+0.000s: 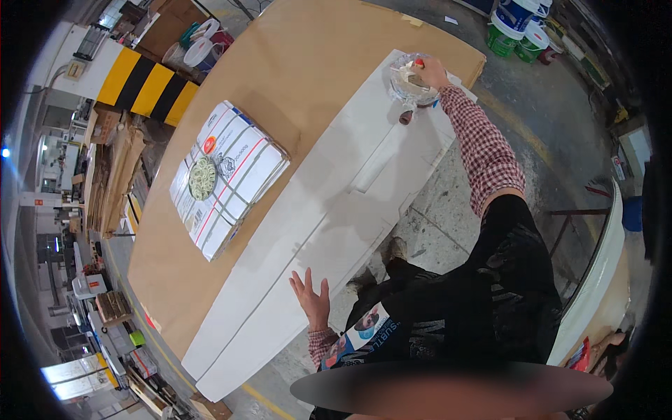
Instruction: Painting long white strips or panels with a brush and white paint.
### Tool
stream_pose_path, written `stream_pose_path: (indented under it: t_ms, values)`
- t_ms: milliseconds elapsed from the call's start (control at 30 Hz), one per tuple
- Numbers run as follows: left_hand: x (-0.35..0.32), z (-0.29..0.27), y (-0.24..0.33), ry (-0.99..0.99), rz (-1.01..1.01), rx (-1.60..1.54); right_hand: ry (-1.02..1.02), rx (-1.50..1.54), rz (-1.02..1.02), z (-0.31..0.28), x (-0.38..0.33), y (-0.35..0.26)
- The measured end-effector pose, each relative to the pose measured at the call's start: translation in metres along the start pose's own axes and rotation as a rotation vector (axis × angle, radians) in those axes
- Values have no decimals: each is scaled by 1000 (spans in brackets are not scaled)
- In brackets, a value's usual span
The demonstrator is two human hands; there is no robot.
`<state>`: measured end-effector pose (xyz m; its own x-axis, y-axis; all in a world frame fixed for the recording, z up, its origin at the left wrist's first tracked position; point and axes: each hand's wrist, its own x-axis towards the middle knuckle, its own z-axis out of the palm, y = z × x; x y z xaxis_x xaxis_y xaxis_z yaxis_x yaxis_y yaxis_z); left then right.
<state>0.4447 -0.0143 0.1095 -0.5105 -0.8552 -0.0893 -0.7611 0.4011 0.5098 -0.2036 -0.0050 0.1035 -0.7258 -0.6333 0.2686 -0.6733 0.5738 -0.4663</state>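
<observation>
My right hand (pixel 432 73) reaches to the far end of a long white board (pixel 308 203). Its fingers are closed over a round container wrapped in clear plastic (pixel 400 85), at a small thing with a red end (pixel 418 62); the hand hides most of that thing. Just below the container, a short piece with a dark brown end (pixel 405 118) sticks out. My left hand (pixel 312 301) is open with its fingers spread, at the board's near edge, holding nothing. I cannot tell whether it touches the board.
A brown sheet-covered table (pixel 301 42) bears the board. On it lies a white cardboard packet tied with cord (pixel 224 175), with a coil of pale bands (pixel 203 178) on top. Paint buckets (pixel 505 31) stand on the floor at far right. A yellow-and-black striped panel (pixel 143 84) is at left.
</observation>
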Motion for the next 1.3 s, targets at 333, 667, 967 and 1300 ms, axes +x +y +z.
stream_pose_path:
  t_ms: [333, 667, 967, 1300]
  values:
    - [-1, 8, -1, 40, 5, 10, -6, 98, 95, -44, 25, -7]
    - [-12, 5, -12, 55, -40, -5, 206, -71, -113, -34, 35, 1]
    - [-10, 7, -5, 21, 14, -10, 145, -45, -133, -3, 10, 9]
    - [3, 5, -20, -222, 174, 97, 153, -147, -107, -51, 12, -35]
